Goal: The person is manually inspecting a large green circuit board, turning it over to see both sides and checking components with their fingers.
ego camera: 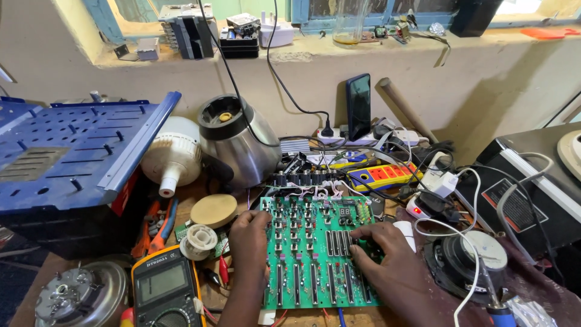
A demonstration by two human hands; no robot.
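The board (315, 251) you are working on is a large green circuit board, lying flat on the bench between the meter (164, 290) on your left and the speaker (469, 260) on your right, with the steel jug (239, 142) behind it. Judged by its build, it is light and stiff but fragile: rows of sliders, knobs and soldered parts stand proud of its face, and a bundle of thin wires runs off its far edge, so it will not tolerate bending or a pull on those leads. Take hold by the bare side edges only, never by the components. Your left hand (249, 242) rests on the board's left edge, fingers curled loosely and holding nothing that can be seen. Your right hand (381, 245) lies on the right half, fingertips pressed down among the black sliders, likewise gripping nothing. A solder spool (198, 240) sits just beside your left hand.
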